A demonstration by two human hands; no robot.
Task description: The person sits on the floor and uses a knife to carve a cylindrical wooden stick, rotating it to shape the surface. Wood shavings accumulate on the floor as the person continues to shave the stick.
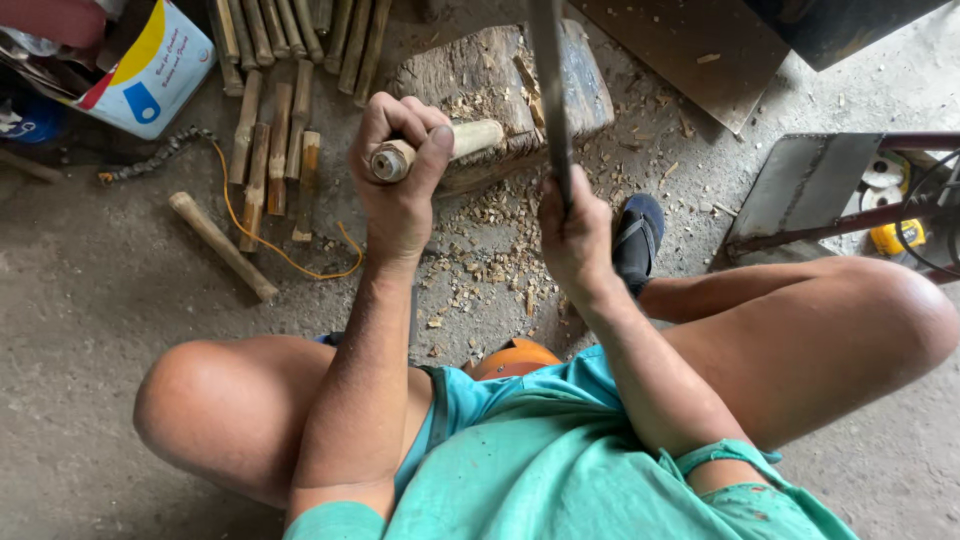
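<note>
Left hand (397,190) grip closed tight round pale wooden stick (440,148), far end resting on chopping block (500,90) at 12 o'clock. Right hand (572,235) fist closed on long blade (548,80), held upright. Stick looks light, stiff, rough; best held near butt end. Forearms extended between knees; wood chips (480,250) on floor below.

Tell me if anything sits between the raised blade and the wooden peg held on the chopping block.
Nothing visible does. The left hand grips the wooden peg across the chopping block. The right hand holds the long blade upright beside the peg's far end, with only wood chips below.
</note>
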